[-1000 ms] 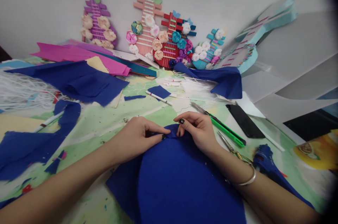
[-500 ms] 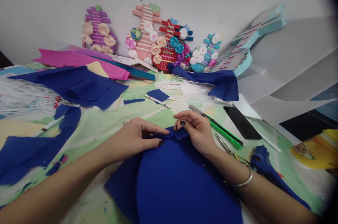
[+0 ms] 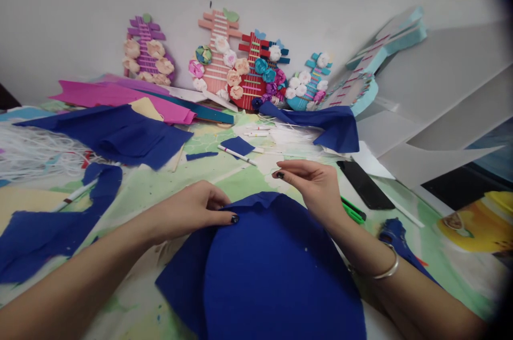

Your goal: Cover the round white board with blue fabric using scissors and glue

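A large dark blue rounded panel (image 3: 280,270), apparently covered in paper or cloth, lies in front of me, its top edge folded and creased. My left hand (image 3: 196,209) pinches that edge at the upper left, thumb on the near face and fingers behind. Under the panel's left side a blue flap (image 3: 180,276) sticks out. Raised just above and right of the top edge is my right hand (image 3: 316,185), apart from the panel, thumb and fingertips pressed together. Whatever may be between those fingertips is too small to make out.
A green utility knife (image 3: 352,210), partly behind my right wrist, and a black phone (image 3: 366,185) lie to the right, near a blue glue gun (image 3: 395,238). Blue scraps (image 3: 108,134) and a white marker (image 3: 236,155) lie beyond. Flower-decorated paper guitars (image 3: 252,75) lean against the wall.
My right hand has let go of the panel's top edge and moved up and to the right. My left hand has slid slightly left along the edge.
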The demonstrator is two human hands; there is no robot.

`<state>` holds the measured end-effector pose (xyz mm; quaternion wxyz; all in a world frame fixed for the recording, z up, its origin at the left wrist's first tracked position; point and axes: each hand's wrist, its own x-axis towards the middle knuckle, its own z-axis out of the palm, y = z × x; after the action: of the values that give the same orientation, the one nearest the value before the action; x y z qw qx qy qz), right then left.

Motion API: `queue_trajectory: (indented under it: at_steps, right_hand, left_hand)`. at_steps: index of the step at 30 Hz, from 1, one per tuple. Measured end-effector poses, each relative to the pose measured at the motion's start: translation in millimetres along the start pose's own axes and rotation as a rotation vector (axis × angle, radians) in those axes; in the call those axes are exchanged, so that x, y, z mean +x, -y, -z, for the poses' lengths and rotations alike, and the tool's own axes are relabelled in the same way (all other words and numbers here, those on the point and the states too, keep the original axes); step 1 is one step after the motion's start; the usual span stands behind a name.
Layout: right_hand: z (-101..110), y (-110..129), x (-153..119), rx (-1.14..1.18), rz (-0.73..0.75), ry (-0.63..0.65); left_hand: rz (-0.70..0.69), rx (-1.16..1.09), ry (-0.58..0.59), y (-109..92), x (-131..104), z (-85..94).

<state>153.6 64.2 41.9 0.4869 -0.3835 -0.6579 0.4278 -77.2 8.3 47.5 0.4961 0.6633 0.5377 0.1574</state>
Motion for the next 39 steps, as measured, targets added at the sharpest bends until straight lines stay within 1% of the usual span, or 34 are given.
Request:
queue_trajectory:
  at_steps: [1, 4, 8, 11, 14, 16, 18, 21, 23, 25, 27, 29, 31, 33, 35, 37, 39]
  right_hand:
    - [1.2, 0.0, 0.9, -0.009, 0.040, -0.009]
    - [4.9, -0.8, 3.9, 0.016, 0.141, -0.028]
    - [11.2, 3.3, 8.0, 0.039, 0.178, -0.123]
    - [18.6, 15.5, 9.3, 0.006, 0.197, -0.168]
    - [30.6, 34.8, 5.5, -0.050, 0.227, -0.157]
    - [43.2, 48.9, -1.3, -0.151, 0.225, -0.117]
    - [60.5, 60.6, -11.8, -0.325, 0.205, -0.104]
    - [95.4, 66.4, -35.5, -0.637, 0.164, -0.209]
    - [122.9, 58.9, -57.5, -0.881, 0.089, -0.240]
    - [150.1, 42.3, -84.3, -1.141, -0.020, -0.174]
    - [172.9, 20.1, -113.7, -1.318, -0.037, -0.147]
    - [187.3, -1.3, -140.9, -1.406, -0.070, -0.149]
    - [193.0, -16.6, -160.9, -1.383, -0.171, -0.157]
    - [193.1, -23.8, -170.9, -1.319, -0.288, -0.161]
    - [192.8, -25.2, -172.7, -1.245, -0.372, -0.155]
    - [195.5, -24.7, -170.3, -1.172, -0.422, -0.140]
    - [200.7, -23.5, -167.8, -1.116, -0.464, -0.146]
  left_hand:
    - [-0.005, 0.028, 0.013, 0.6, 0.3, 0.9]
    - [0.009, 0.124, -0.002, 1.4, -0.1, 3.4]
    - [0.008, 0.057, 0.013, 0.8, -1.0, 2.8]
    - [0.015, 0.013, 0.010, 0.7, -0.9, 1.0]
    - [0.026, 0.006, 0.006, 2.5, -0.3, 0.5]
    - [0.023, -0.016, 0.012, 5.1, 0.2, 0.9]
    - [0.014, -0.038, 0.020, 8.5, 1.2, 1.4]
    - [0.016, -0.053, 0.059, 13.0, 3.6, 1.8]
    - [0.012, -0.079, 0.093, 14.5, 5.4, 1.3]
    - [-0.007, -0.103, 0.104, 14.3, 7.1, -0.5]
    - [-0.039, -0.108, 0.065, 12.6, 9.1, -3.7]
    - [-0.061, -0.096, -0.003, 9.8, 12.3, -8.4]
    - [-0.070, -0.078, -0.048, 5.8, 17.8, -13.8]
    - [-0.087, -0.016, -0.082, 0.3, 25.3, -18.9]
    - [-0.125, 0.079, -0.129, -7.2, 33.6, -22.6]
    - [-0.163, 0.175, -0.180, -15.6, 40.8, -24.5]
    - [-0.189, 0.223, -0.205, -22.6, 45.8, -24.9]
